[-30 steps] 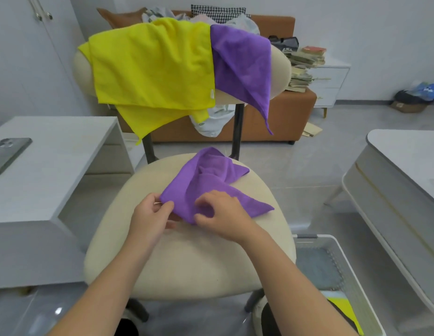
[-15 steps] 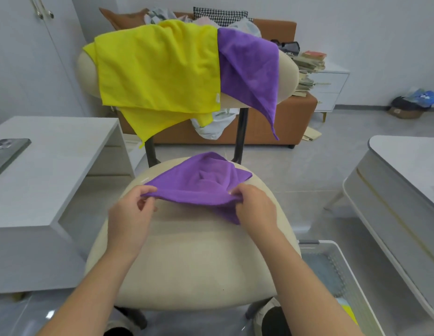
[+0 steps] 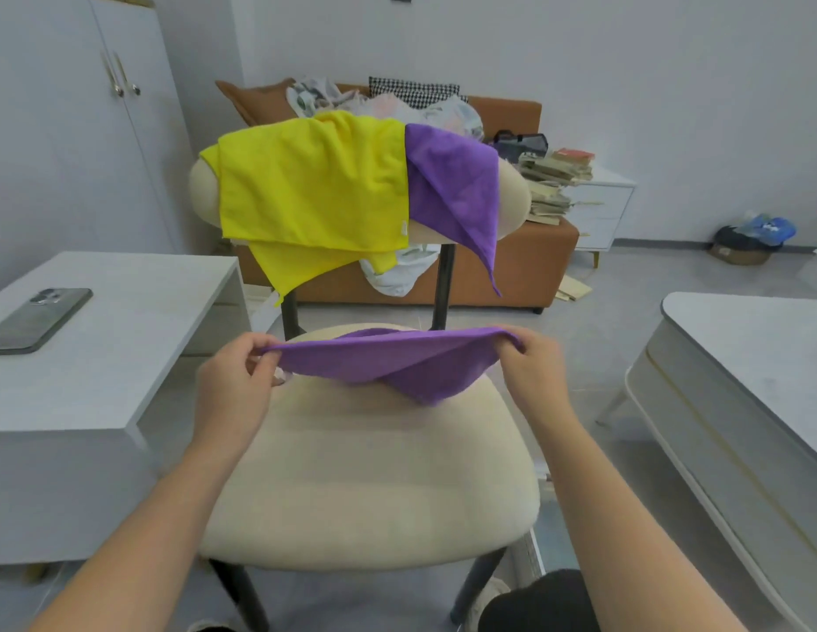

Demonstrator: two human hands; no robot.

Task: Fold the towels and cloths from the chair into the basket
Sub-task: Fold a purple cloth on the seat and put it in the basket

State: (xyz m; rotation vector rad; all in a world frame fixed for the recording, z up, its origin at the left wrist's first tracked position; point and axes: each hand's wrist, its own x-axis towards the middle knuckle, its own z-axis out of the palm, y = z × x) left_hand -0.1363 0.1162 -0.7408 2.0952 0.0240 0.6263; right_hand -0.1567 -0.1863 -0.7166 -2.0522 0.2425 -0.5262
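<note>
A purple cloth (image 3: 397,362) is stretched wide above the cream chair seat (image 3: 374,472), sagging in the middle. My left hand (image 3: 235,385) pinches its left corner and my right hand (image 3: 532,367) pinches its right corner. Over the chair's backrest hang a yellow towel (image 3: 311,193) and a second purple cloth (image 3: 457,184), whose point dangles down on the right. Only a sliver of the white basket's rim (image 3: 532,554) shows by the chair's right front leg.
A white desk (image 3: 115,339) with a phone (image 3: 37,319) stands on the left. A grey table (image 3: 753,385) stands on the right. Behind the chair are an orange sofa (image 3: 525,266) with laundry and a white drawer unit (image 3: 598,207) stacked with books.
My hands lifted the purple cloth off the seat and moved apart, pulling it taut between them. The view tilted up, so the basket slid almost out of sight.
</note>
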